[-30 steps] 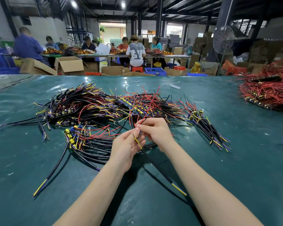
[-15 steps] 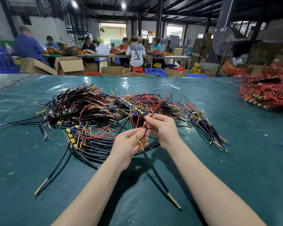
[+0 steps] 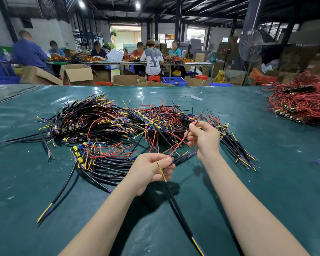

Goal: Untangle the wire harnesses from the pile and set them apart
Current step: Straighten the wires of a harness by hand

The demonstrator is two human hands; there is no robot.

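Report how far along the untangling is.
Done: nothing clearly set apart; whether the red heap far right is sorted work, I cannot tell. In hand: the left hand grips one black cable, the right hand pinches a red wire stretched between them. Left: the big tangled pile.

The only mark close to legible is a large grey shape like the letter Y on the back of a white T-shirt point(image 3: 154, 59), worn by a person seated at the far tables. It is too blurred to be sure. Any print on the cardboard boxes point(image 3: 78, 73) or the wire harnesses point(image 3: 107, 124) is too small to read.
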